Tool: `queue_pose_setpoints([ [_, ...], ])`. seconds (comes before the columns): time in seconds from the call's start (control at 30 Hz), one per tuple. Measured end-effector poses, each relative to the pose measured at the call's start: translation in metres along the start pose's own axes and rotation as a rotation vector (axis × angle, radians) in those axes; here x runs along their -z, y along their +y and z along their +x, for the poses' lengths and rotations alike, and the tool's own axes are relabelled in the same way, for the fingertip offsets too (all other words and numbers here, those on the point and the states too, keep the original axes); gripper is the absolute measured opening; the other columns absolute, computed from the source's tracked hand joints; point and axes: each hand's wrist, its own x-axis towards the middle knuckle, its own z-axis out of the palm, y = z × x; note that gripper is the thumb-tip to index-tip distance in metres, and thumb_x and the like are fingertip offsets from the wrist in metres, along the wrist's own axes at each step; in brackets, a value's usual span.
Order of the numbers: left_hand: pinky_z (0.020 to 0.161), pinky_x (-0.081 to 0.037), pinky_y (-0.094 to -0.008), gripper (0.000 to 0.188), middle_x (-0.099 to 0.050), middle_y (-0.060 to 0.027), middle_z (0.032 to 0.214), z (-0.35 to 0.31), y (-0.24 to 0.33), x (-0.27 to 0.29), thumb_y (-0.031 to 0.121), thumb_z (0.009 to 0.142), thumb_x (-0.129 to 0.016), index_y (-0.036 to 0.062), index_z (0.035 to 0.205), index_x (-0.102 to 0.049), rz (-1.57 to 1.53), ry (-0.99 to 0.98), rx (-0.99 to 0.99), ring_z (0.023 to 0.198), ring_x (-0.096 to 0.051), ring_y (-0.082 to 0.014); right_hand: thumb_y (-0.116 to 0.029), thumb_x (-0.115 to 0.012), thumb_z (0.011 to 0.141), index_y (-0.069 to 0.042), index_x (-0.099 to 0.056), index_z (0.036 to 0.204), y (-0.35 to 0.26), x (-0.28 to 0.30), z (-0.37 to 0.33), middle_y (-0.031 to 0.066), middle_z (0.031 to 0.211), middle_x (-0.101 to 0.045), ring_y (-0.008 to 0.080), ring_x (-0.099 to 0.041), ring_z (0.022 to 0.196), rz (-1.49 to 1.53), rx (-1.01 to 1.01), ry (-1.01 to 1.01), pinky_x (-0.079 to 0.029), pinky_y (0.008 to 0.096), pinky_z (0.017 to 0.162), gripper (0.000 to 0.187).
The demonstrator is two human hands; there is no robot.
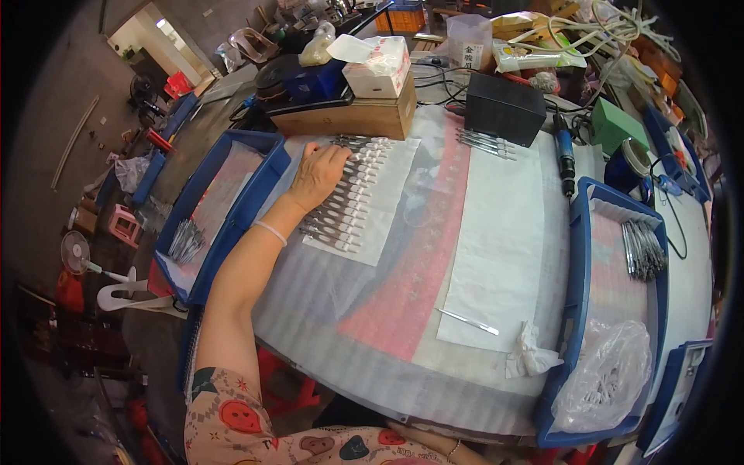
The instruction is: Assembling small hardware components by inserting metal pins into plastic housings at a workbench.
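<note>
My left hand (319, 175) reaches across the table to the far end of a long row of slim metal pieces with pale oval ends (350, 203). Its fingers are bent and closed over the row; what they pinch, if anything, is hidden. The row lies side by side on a white paper sheet (381, 246). My right hand (418, 439) rests low at the table's front edge, close to my body. A bracelet shows at its wrist, but its fingers are out of sight.
Blue trays (221, 236) (575, 306) stand left and right, holding bundles of thin metal pieces. A second white sheet (496, 256) carries a slim metal tool (469, 322) and crumpled tissue (532, 353). Behind are a wooden box (341, 122), black box (505, 107) and blue electric screwdriver (564, 151).
</note>
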Motion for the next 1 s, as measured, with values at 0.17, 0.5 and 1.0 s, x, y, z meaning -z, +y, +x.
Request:
queue_pose_setpoints([
  [0.17,0.075,-0.048,-0.0339,0.023,-0.063,-0.009,0.091,-0.018,0.07,0.083,-0.001,0.081,-0.062,0.004,0.104,-0.058,-0.48,0.047,0.359,0.085,-0.064,-0.0219,-0.046,-0.053,0.094,-0.004,-0.041,0.14,-0.023,-0.019,-0.028,0.0163,0.148,-0.037,0.0247,-0.033,0.138,0.224,0.2,0.14,-0.027,0.0315,0.112,0.064],
  [0.5,0.069,-0.05,-0.0223,0.024,-0.06,-0.004,0.095,-0.191,0.269,0.246,0.005,0.095,-0.051,-0.0019,0.117,-0.055,-1.824,-0.737,1.36,0.078,-0.059,-0.0087,-0.011,-0.067,0.083,-0.001,-0.062,0.109,-0.08,-0.016,-0.051,0.013,0.089,-0.065,0.0206,-0.062,0.08,-0.133,0.434,0.468,-0.05,0.0312,0.074,0.028],
  [1.0,0.059,-0.043,-0.0185,0.027,-0.058,-0.0018,0.085,-0.275,0.36,0.246,0.009,0.096,-0.048,-0.0035,0.117,-0.057,-2.138,-0.29,1.672,0.065,-0.053,-0.006,-0.024,-0.058,0.094,0.001,-0.046,0.113,-0.158,-0.076,-0.127,0.0277,0.094,-0.065,0.0172,-0.053,0.058,1.193,0.928,-0.682,-0.044,0.0287,0.053,0.034],
])
